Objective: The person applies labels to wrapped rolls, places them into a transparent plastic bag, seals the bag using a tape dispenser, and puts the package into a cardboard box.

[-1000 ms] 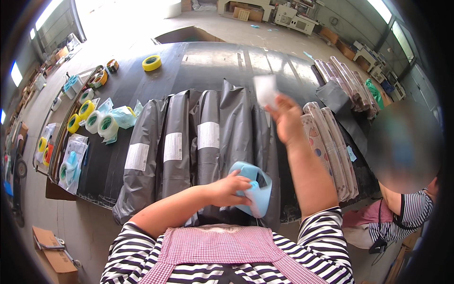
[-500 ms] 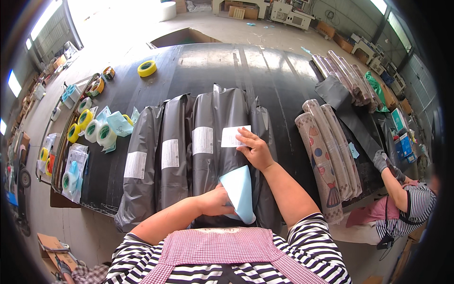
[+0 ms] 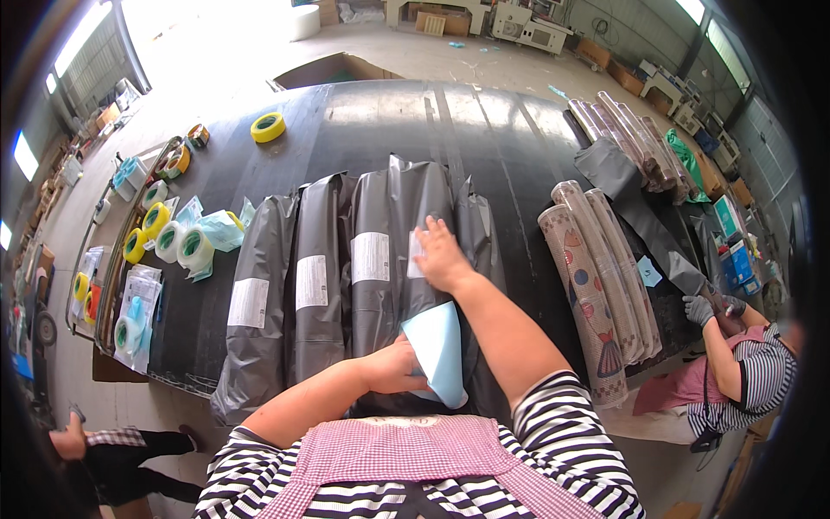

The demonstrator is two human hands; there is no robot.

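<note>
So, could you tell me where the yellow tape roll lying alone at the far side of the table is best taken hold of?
The yellow tape roll lies flat on the black table with its hole facing up and clear space around it. It is probably best taken from above, one finger in the hole and the thumb on the outer wall, or pinched across the rim. Both the left hand and right hand are busy nearer.
</note>
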